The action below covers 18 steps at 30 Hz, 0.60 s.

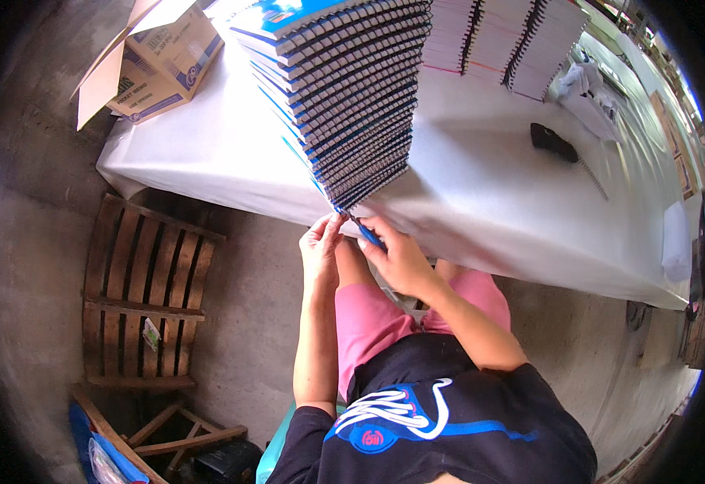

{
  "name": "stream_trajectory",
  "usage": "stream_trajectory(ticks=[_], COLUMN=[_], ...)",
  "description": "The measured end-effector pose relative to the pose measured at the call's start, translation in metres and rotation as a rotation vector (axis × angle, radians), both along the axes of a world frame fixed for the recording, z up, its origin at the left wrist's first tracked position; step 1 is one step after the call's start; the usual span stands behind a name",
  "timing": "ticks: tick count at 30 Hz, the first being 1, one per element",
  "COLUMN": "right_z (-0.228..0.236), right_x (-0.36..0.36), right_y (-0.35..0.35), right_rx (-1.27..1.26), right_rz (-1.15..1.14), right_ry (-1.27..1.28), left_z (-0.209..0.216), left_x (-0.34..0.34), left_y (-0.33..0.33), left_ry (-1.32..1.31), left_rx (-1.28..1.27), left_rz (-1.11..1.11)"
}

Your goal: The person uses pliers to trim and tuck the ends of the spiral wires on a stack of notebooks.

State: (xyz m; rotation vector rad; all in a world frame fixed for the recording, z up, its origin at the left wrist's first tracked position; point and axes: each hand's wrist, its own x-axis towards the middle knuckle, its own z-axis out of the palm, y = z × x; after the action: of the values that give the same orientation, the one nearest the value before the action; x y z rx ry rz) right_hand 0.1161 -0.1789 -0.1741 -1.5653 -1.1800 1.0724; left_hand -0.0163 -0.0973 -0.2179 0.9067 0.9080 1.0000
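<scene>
A tall stack of spiral-bound notebooks [356, 97] with blue covers stands at the table's near edge, its black coils facing me. At the foot of the stack, my left hand [320, 240] pinches at the lowest corner, by the end of a coil. What exactly lies between those fingertips is too small to make out. My right hand [403, 260] is wrapped round blue-handled pliers [370, 234]. Their dark jaws reach to the same corner, close to the left fingertips.
An open cardboard box [155, 68] sits at the table's far left. More spiral notebooks [481, 40] stand behind the stack. Right of it, a black object [554, 143] and a loose coil [592, 179] lie on the white-covered table [481, 202]. A slatted wooden pallet [147, 290] is on the floor at left.
</scene>
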Motion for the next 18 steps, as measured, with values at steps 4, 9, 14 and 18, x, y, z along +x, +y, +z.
stream_trajectory(ticks=[4,9,14,18], right_z=[-0.011,0.003,0.002,-0.002], right_x=[-0.005,-0.009,-0.012,-0.014], right_y=[-0.002,-0.011,-0.004,-0.002], right_rx=[0.074,0.375,0.367,0.374], right_rz=[-0.03,-0.206,-0.176,-0.169], right_ry=[0.054,-0.864,-0.928,-0.927], left_z=[-0.001,0.007,0.008,0.008], left_x=[-0.002,-0.002,0.001,0.001], left_y=[0.001,0.004,0.006,0.006], left_ry=[0.053,0.08,0.102,0.076], left_rx=[-0.027,-0.078,-0.077,-0.094], left_rz=[0.005,0.032,0.033,0.011])
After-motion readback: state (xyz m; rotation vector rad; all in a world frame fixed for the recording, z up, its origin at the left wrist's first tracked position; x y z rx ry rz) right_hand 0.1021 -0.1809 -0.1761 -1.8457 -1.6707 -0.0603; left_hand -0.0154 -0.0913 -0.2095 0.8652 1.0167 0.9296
